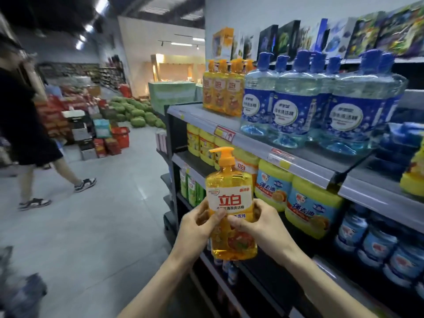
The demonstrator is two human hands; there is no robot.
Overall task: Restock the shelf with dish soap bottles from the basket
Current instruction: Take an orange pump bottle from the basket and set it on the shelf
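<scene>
Dim store, bright ceiling strip lights (88,27) — edges bent by wide-angle, left side motion-blurred.

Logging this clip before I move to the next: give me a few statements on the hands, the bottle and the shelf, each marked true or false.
1. The left hand and right hand both hold the orange pump bottle. True.
2. That bottle already stands on a shelf. False: it is held upright in the air, in front of the shelving.
3. At the left end of the upper shelf stand matching orange bottles, beside blue-capped bottles. True.
4. The held bottle's pump is blue. False: it is orange.
</scene>
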